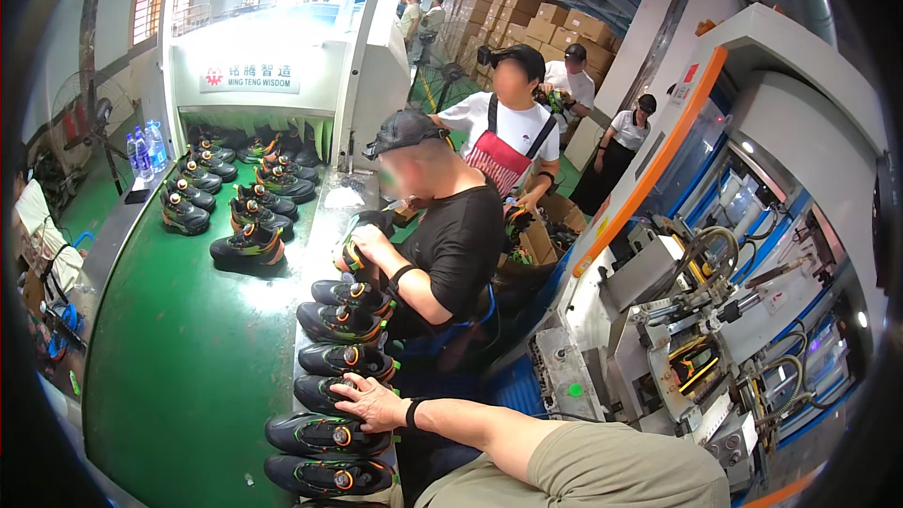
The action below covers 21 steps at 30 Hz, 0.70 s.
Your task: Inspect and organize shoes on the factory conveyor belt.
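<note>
smooth, glossy green tabletop (pixel 188 348); black shoes (pixel 306 434), perhaps matt synthetic

Right-hand fingers (pixel 354 397) on a black shoe (pixel 314 393), green surface (pixel 179 367) to the left

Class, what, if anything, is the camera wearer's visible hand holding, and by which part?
The right hand is spread over a black shoe, across its upper toward the heel end; whether it holds or merely touches cannot be told.

Seven shoes (pixel 320 434) and one right hand (pixel 374 404) occupy the near row.
</note>
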Tool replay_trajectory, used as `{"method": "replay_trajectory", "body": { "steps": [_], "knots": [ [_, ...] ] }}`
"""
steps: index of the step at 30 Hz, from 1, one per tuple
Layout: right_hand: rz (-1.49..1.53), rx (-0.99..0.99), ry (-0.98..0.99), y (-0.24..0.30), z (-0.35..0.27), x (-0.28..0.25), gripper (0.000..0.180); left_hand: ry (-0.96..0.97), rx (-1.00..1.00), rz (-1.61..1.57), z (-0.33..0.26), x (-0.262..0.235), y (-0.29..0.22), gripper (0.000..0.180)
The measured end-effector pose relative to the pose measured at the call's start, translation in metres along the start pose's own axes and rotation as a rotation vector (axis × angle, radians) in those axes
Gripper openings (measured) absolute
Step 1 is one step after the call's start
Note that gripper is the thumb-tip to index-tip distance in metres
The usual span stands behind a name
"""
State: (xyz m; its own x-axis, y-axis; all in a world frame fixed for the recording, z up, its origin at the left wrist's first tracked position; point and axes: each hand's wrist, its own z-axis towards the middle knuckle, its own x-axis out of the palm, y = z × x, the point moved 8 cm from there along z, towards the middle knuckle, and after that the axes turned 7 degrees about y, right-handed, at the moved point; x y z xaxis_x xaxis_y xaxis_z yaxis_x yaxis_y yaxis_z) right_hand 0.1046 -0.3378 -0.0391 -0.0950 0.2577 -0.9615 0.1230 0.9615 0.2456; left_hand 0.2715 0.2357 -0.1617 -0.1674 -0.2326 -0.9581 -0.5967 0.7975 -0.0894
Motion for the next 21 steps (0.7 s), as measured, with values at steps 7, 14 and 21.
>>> {"method": "replay_trajectory", "body": {
  "steps": [7, 14, 21],
  "knots": [
    [0.0, -0.014, -0.005, 0.005, 0.003, -0.004, 0.072, -0.037, -0.03, 0.011, -0.003, -0.004, 0.001, 0.102],
    [-0.071, 0.01, 0.044, -0.003, -0.001, -0.004, 0.072, 0.002, 0.022, 0.003, -0.007, -0.002, -0.011, 0.1],
    [-0.088, -0.013, 0.056, 0.002, 0.002, -0.001, 0.073, -0.001, -0.009, -0.039, -0.011, -0.007, -0.002, 0.1]
  ]
}}
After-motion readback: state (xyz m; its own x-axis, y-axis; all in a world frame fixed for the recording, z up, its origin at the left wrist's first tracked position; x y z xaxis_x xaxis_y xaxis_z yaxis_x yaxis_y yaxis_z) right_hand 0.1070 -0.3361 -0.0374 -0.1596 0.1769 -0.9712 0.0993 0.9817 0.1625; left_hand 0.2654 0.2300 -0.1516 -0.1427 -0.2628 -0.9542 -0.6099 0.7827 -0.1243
